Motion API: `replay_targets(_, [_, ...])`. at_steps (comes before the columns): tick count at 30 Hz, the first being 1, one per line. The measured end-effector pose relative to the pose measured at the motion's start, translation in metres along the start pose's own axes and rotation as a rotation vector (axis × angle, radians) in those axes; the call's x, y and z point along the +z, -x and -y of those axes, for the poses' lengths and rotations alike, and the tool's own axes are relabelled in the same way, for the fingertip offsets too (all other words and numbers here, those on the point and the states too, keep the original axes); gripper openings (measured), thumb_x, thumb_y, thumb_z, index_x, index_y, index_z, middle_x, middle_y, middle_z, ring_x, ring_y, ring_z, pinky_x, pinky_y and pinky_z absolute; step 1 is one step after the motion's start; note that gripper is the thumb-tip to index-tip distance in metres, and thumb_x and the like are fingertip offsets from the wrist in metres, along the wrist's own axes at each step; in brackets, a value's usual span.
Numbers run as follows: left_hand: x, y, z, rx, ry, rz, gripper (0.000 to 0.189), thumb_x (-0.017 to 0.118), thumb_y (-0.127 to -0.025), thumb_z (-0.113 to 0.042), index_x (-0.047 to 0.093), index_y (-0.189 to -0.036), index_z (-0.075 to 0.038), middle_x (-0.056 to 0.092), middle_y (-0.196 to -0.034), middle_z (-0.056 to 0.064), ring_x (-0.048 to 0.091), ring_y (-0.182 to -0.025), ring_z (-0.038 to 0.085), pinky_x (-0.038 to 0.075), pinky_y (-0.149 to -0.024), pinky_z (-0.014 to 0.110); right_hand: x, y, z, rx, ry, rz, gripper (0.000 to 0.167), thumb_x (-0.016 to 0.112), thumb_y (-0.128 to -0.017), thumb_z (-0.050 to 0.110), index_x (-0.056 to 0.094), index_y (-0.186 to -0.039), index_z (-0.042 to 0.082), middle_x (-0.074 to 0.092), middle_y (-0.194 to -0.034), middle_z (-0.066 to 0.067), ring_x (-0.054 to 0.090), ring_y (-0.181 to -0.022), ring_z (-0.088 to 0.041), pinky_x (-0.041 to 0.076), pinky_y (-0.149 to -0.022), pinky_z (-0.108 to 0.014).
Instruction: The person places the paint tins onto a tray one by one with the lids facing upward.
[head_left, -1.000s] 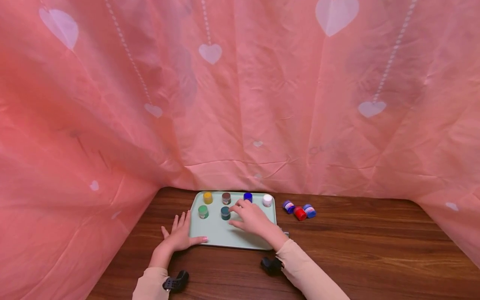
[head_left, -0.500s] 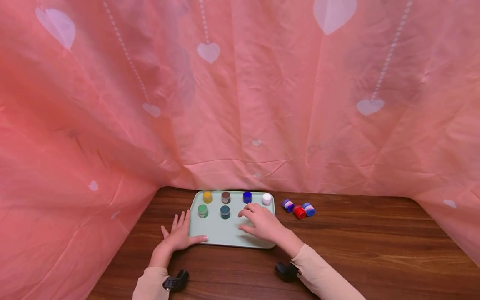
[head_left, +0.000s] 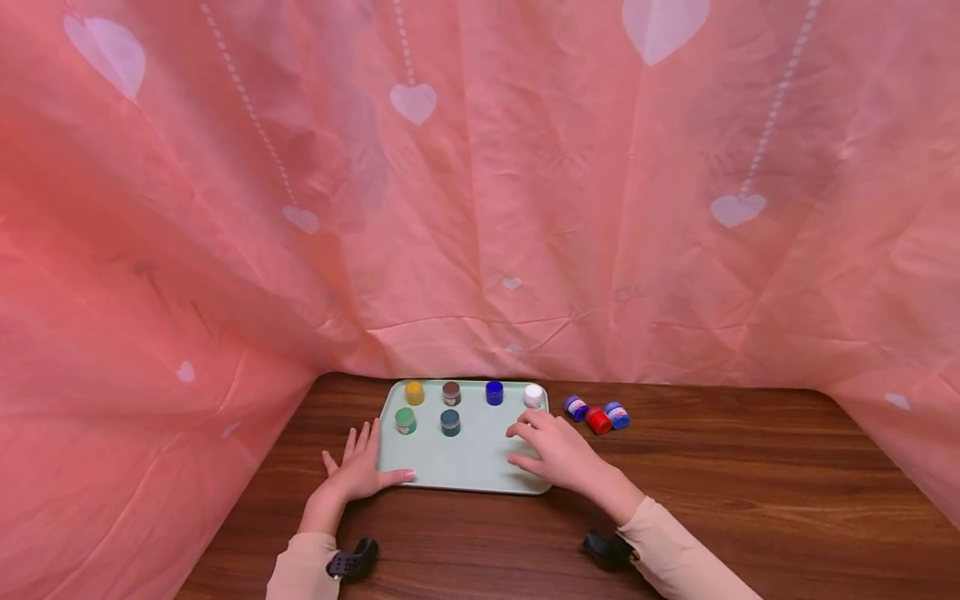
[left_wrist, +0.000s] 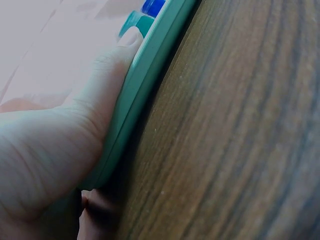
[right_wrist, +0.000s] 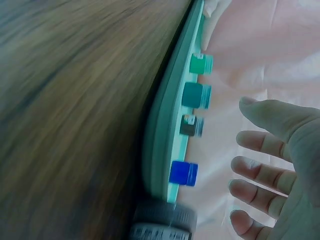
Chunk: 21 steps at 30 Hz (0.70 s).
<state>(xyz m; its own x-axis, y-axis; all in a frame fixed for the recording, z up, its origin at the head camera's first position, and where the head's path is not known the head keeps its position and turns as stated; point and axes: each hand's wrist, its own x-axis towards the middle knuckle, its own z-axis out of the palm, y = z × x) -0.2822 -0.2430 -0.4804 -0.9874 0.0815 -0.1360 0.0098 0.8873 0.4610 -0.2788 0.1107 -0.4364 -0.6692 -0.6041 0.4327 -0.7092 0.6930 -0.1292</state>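
On the counter (head_left: pixel 750 483), the right hand (head_left: pixel 558 454) has left the teal jar (head_left: pixel 451 422) set down on the tray (head_left: pixel 465 462) and slid toward three o'clock, fingers relaxed and empty; the left hand (head_left: pixel 360 471) lies flat, steadying the tray's nine-o'clock edge.

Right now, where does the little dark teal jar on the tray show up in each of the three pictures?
Head view: dark teal jar stands in the tray's near row, right of the green jar.
Left wrist view: only a teal sliver peeks past the left hand's thumb, at the top.
Right wrist view: second jar from the top, sideways.
Shared landmark: the mint tray's rim.
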Motion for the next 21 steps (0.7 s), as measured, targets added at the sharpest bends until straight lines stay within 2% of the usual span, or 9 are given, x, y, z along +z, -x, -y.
replay_targets(11, [0.001, -0.002, 0.0, 0.003, 0.001, -0.008, 0.129, 0.068, -0.07, -0.074, 0.006, -0.156, -0.002, 0.008, -0.161, 0.028, -0.002, -0.149, 0.049, -0.01, -0.102, 0.08, -0.006, 0.026, -0.021, 0.011, 0.036, -0.04, 0.031, 0.081, -0.078, 0.032, 0.07, -0.1, 0.013, 0.061, -0.095, 0.0, 0.054, -0.083, -0.015, 0.046, -0.071, -0.032])
replay_targets(16, [0.002, -0.002, 0.001, 0.004, 0.001, -0.011, 0.128, 0.068, -0.071, -0.074, 0.006, -0.156, -0.002, 0.008, -0.161, 0.028, -0.002, -0.149, 0.049, -0.01, -0.101, 0.08, -0.01, 0.035, -0.028, 0.043, 0.049, -0.016, 0.033, 0.081, -0.077, 0.033, 0.07, -0.102, 0.013, 0.061, -0.098, -0.001, 0.055, -0.087, -0.015, 0.046, -0.074, -0.035])
replay_targets(21, [0.002, -0.002, 0.0, 0.002, 0.007, -0.005, 0.128, 0.069, -0.071, -0.073, 0.005, -0.156, -0.002, 0.008, -0.161, 0.028, -0.003, -0.148, 0.049, -0.011, -0.101, 0.08, -0.016, 0.038, -0.032, 0.081, 0.067, 0.056, 0.037, 0.082, -0.076, 0.034, 0.07, -0.104, 0.013, 0.061, -0.102, -0.002, 0.055, -0.096, -0.019, 0.047, -0.078, -0.038])
